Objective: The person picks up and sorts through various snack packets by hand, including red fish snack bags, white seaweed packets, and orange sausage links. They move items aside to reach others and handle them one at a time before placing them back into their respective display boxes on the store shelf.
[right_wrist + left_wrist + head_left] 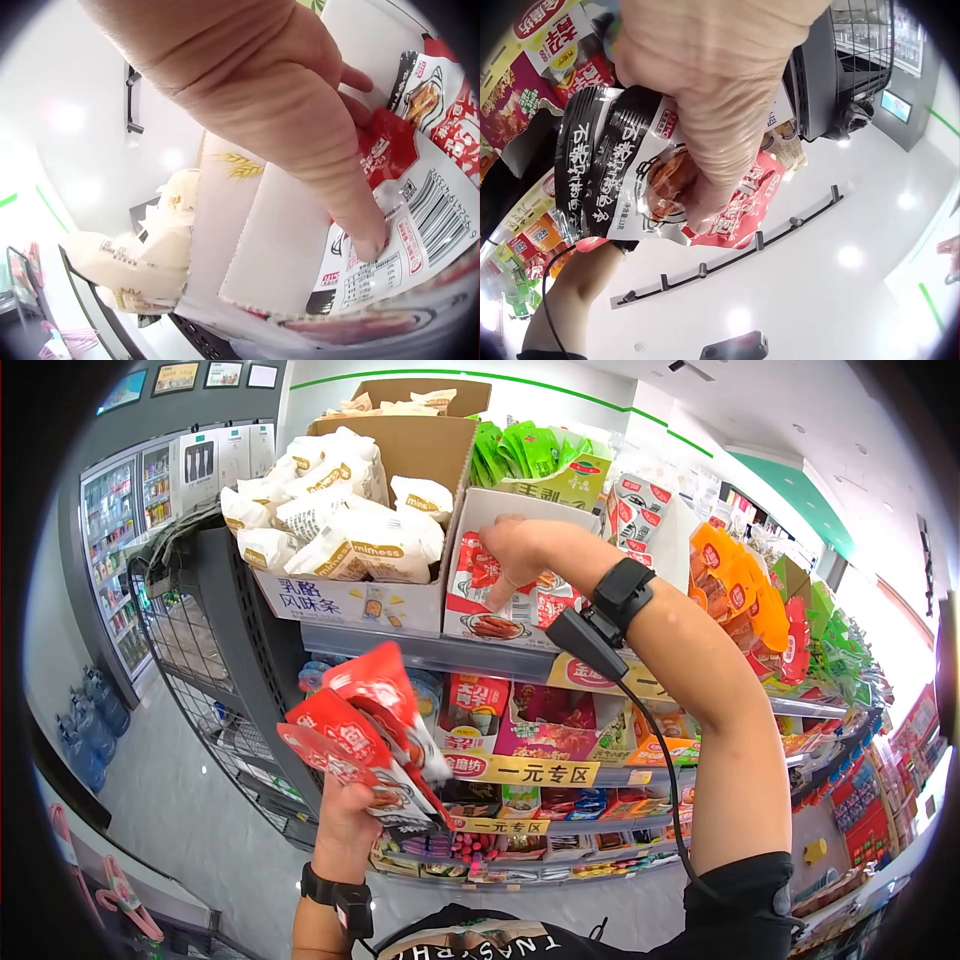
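Note:
My left hand (348, 815) grips a bunch of snack packets (352, 735), red at one end and black and white at the other, at lower left of the head view. In the left wrist view its thumb lies across the front packet (660, 184). My right hand (520, 550) reaches into a white display box (465, 610) of similar packets. The right wrist view shows its thumb extended against the white back of a barcoded packet (420, 225). Its other fingers (356, 79) lie spread well apart from the thumb, near the packet's red end, partly hidden.
Left of the display box, a carton (350, 595) holds cream-coloured packs. Green packs (530, 450) stand behind, orange packs (735, 580) to the right. Lower shelves carry more snacks behind yellow label strips (545, 772). A black wire rack (215, 690) flanks the shelf. A cable (665, 760) hangs from the right wrist.

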The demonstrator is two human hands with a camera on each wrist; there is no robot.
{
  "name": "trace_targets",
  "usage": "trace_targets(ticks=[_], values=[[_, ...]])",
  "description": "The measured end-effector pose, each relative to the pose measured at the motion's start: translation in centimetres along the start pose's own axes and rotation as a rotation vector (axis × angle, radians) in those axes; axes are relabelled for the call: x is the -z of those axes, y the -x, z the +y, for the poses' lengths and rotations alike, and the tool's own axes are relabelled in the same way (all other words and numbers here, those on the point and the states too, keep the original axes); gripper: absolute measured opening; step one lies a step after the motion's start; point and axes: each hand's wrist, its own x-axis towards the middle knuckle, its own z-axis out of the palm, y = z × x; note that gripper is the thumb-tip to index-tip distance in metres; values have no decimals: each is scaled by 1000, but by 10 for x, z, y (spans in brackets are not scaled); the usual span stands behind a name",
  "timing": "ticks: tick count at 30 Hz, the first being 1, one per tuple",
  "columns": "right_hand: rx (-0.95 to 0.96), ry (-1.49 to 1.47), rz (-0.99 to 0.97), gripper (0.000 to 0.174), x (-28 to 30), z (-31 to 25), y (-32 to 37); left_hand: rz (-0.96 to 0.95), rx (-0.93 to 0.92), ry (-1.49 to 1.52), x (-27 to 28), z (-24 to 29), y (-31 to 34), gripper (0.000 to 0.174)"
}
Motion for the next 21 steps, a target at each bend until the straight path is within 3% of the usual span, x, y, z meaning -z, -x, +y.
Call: trace_targets(ticks=[4,7,11,12,15,18,21], values=[[-16,-53,-29,83,5,8,1,67,-51,74,8,-10,3,80],[93,-116,196,84,4,24,9,61,-53,74,14,-13,4,80],[46,-220,238,68,15,34,25,-64,40,-23,13,-5,6,81],[62,-294,344,52,24,26,44,-100,43,-81,12,-4,5,83],[63,-373,666,41,43,18,78,-163,2,-58,-3,0,2,76],[188,-447,614,31,60,-2,119,-269,-104,-108,-21,5,-2,74],[347,-396,503,29,49,-26,134,-262,-1,-116,-41,10,-3,80]])
